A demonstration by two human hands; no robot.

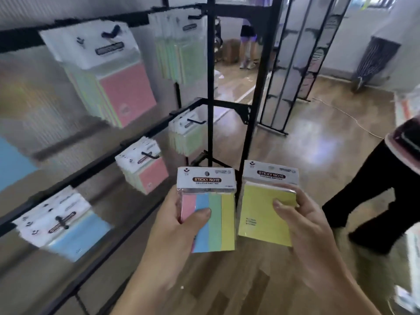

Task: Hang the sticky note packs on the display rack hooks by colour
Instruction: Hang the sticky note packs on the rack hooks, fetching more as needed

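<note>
Left hand [172, 235] grips a striped sticky note pack [218, 223] with pink, blue, green and yellow bands, thumb curled across its front and fingers behind. Right hand [304, 228] holds a plain yellow sticky note pack [259, 212] in the same manner, thumb pressed on the upper right of the pad. Both packs are upright, side by side and just apart, with their white header cards reading "STICKY NOTE" at the top. They are held in front of the lower right end of the black display rack [210, 76], not on any hook.

On the rack's upper rail hang pink packs [127, 96] and, to their right, pale green striped packs [179, 55]. On the lower rail, from left to right, hang blue packs [77, 233], smaller pink packs [152, 173] and light green packs [188, 137], each set threaded on a black hook. The left part of the view is blurred.

Beyond the hands lies a wooden floor [227, 280]. A person in black trousers [368, 201] stands at the right edge.
</note>
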